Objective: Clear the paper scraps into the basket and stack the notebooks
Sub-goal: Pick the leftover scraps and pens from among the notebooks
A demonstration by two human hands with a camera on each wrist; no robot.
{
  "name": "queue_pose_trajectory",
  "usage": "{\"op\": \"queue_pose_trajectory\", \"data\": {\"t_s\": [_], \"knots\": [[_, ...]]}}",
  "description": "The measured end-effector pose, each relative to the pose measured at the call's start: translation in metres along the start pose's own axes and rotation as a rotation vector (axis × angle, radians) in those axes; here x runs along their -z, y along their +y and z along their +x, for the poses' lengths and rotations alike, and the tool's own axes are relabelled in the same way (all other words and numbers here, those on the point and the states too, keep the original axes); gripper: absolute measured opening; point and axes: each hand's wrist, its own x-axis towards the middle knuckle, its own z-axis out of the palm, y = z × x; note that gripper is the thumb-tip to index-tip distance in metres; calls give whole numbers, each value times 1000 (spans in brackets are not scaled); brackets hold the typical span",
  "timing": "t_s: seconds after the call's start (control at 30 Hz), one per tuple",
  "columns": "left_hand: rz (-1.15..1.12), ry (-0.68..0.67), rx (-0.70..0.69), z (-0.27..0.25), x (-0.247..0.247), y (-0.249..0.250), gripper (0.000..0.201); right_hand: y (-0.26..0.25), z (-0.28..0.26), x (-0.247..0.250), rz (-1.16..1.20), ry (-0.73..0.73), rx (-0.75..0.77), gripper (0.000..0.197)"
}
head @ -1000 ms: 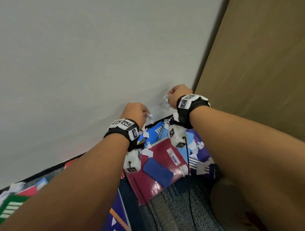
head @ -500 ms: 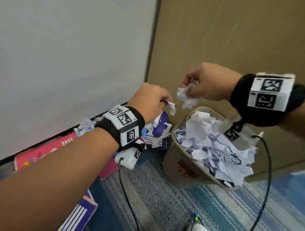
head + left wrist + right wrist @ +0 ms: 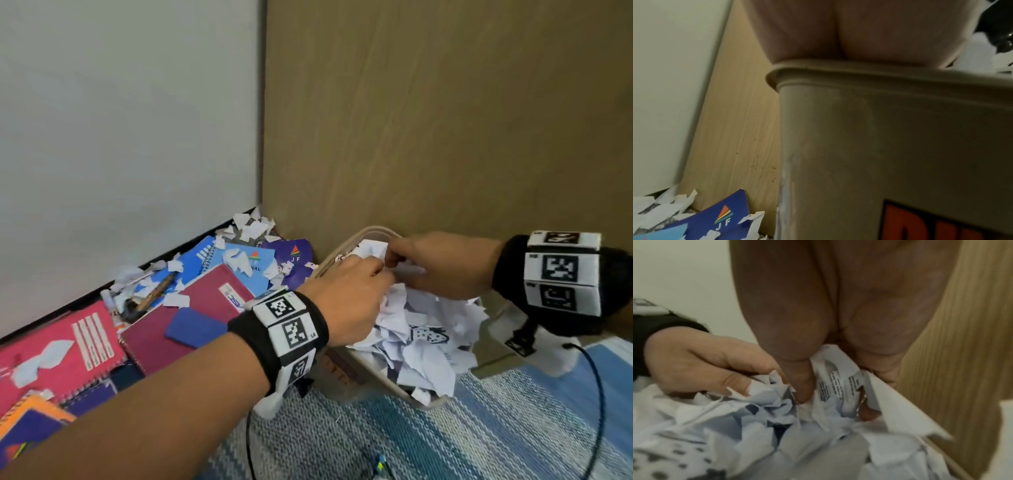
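Both hands are over the beige basket (image 3: 373,380), which stands on the striped rug (image 3: 445,438) against the wooden panel (image 3: 445,120). The basket is heaped with white paper scraps (image 3: 421,346), so its inside and most of its rim are hidden.

The left hand (image 3: 346,301) lies at the near-left rim, fingers curled down onto the scraps. In the right wrist view its thumb and fingers (image 3: 740,369) are bent around torn paper, but whether they really pinch a piece cannot be told. The left wrist view shows only the palm above the rim and the basket wall, with an orange label cut off at the edge.

The right hand (image 3: 442,263) reaches in from the right. Its thumb and fingers close on a printed scrap (image 3: 838,386); the fingertips are partly buried in paper.

The notebooks (image 3: 219,301) lie unstacked along the white wall, left of the basket, with more scraps over them. A dark blue block (image 3: 195,327) rests on the maroon cover. Some notebooks are cut off by the left forearm.
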Motion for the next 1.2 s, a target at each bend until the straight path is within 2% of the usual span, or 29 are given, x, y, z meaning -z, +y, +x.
{"op": "queue_pose_trajectory", "data": {"t_s": [0.13,0.23,0.47,0.6,0.67,0.73,0.8,0.87,0.97,1.2], "knots": [[16,47,32,-1,8,2,33,1,1,7,35,36,45,16],[18,46,61,-2,16,0,37,4,-3,20,112,56,-17,30],[63,191,67,-8,29,-6,39,5,-11,46,135,64,-64,55],[-110,261,97,-14,32,-9,35,8,-12,53,144,84,-98,57],[-245,242,115,-16,33,-13,37,8,-15,53,103,44,-110,72],[-305,195,111,-18,31,-16,44,6,-21,46,50,-52,-81,98],[-206,103,96,-21,25,-13,55,-2,-30,29,-25,-175,-35,111],[-22,-1,85,-23,18,-8,60,-10,-39,7,-109,-267,-30,111],[246,-130,106,-22,10,0,64,-14,-44,-21,-164,-315,-30,109],[500,-481,188,-1,18,16,62,-30,-23,-38,-287,-451,-22,100]]}}
